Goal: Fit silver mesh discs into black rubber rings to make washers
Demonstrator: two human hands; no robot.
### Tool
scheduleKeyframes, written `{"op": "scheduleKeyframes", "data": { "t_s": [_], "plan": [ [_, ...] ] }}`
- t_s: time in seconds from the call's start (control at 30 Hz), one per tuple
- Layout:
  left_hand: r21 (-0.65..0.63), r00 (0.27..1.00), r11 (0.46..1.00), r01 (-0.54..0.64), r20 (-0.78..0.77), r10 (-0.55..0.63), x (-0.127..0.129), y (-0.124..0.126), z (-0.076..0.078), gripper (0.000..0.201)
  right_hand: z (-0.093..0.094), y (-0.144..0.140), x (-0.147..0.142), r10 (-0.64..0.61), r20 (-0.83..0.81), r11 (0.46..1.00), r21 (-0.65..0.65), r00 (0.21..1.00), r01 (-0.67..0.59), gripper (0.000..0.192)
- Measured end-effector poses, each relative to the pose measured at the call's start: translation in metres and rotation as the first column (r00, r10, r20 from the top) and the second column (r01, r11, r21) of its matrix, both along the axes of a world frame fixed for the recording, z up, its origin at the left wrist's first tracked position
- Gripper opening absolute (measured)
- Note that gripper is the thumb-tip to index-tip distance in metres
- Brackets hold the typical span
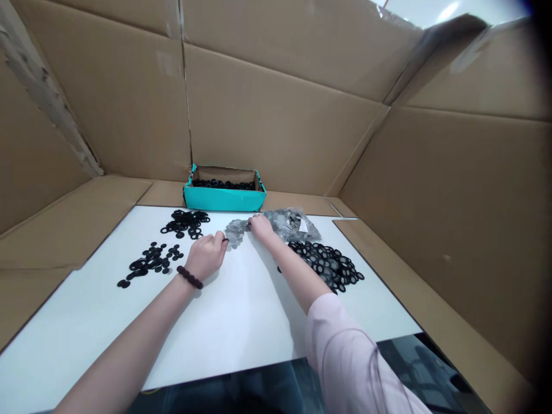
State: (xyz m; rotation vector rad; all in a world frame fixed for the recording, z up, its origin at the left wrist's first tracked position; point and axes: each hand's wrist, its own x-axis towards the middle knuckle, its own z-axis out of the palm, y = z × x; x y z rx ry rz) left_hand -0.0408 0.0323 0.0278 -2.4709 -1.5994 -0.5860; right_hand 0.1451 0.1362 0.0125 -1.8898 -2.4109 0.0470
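Note:
My left hand [207, 254], with a dark beaded bracelet [190, 278] at the wrist, is closed in a pinch on a small black ring [225, 240] above the white board. My right hand [261, 227] is closed at the right edge of a small heap of clear discs [235, 231]. What its fingertips hold is too small to make out. Just behind that hand lies a clear plastic bag [288, 224] of translucent pieces. Under and beyond my right forearm spreads a large pile of black rings with pale centres [330, 261].
A turquoise box [225, 200] with black rings inside stands at the back. On the left lie a pile of black rings [185, 222] and a scatter of small black round pieces [150, 260]. Cardboard walls [276, 115] enclose the white board [241, 322] at the back and sides.

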Motion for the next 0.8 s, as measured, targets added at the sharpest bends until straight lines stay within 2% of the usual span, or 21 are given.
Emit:
{"op": "scheduleKeyframes", "data": {
  "t_s": [0.07, 0.13, 0.23, 0.3, 0.37, 0.47, 0.5, 0.57, 0.67, 0.73, 0.8],
  "plan": [
    [0.116, 0.996, 0.991, 0.070, 0.038, -0.075, -0.002, 0.003, -0.003, 0.027, 0.000, 0.001, -0.001, 0.002, -0.036, 1.000, 0.022, 0.999, -0.001, 0.029],
    [0.156, 0.992, 0.983, 0.096, 0.067, -0.108, -0.004, 0.006, -0.008, 0.023, 0.001, 0.003, -0.001, -0.011, -0.083, 0.999, 0.040, 0.996, 0.014, 0.027],
    [0.048, 0.985, 0.994, 0.100, 0.135, -0.105, -0.007, 0.009, -0.014, 0.025, 0.005, 0.004, -0.001, -0.052, -0.192, 0.996, 0.062, 0.980, 0.065, 0.026],
    [-0.030, 0.966, 0.996, 0.083, 0.248, -0.073, -0.007, 0.008, -0.015, 0.025, 0.009, 0.000, -0.003, -0.080, -0.295, 0.991, 0.078, 0.952, 0.108, 0.027],
    [-0.097, 0.903, 0.993, 0.071, 0.429, -0.023, -0.006, 0.006, -0.013, 0.021, 0.012, -0.009, -0.008, -0.089, -0.409, 0.987, 0.085, 0.908, 0.135, 0.027],
    [-0.236, 0.717, 0.965, 0.114, 0.692, 0.084, 0.000, 0.002, -0.010, 0.017, 0.009, -0.035, -0.019, -0.065, -0.567, 0.991, 0.062, 0.821, 0.122, 0.025],
    [-0.281, 0.657, 0.950, 0.135, 0.743, 0.127, 0.003, 0.001, -0.010, 0.017, 0.006, -0.045, -0.024, -0.049, -0.630, 0.993, 0.051, 0.775, 0.104, 0.027],
    [-0.334, 0.561, 0.925, 0.180, 0.807, 0.182, 0.009, -0.002, -0.011, 0.019, 0.000, -0.067, -0.032, -0.002, -0.877, 0.999, 0.018, 0.481, 0.036, 0.029],
    [-0.363, 0.467, 0.902, 0.235, 0.856, 0.222, 0.017, -0.005, -0.014, 0.023, -0.006, -0.091, -0.040, -0.070, -0.969, 0.997, -0.076, 0.236, -0.015, 0.010],
    [-0.382, 0.450, 0.890, 0.248, 0.859, 0.243, 0.020, -0.007, -0.015, 0.023, -0.007, -0.100, -0.043, -0.150, -0.983, 0.988, -0.153, 0.108, -0.026, 0.009],
    [-0.378, 0.520, 0.891, 0.252, 0.829, 0.205, 0.020, -0.008, -0.014, 0.023, -0.006, -0.105, -0.043, -0.213, -0.977, 0.976, -0.212, -0.006, -0.056, 0.015]
  ]
}}
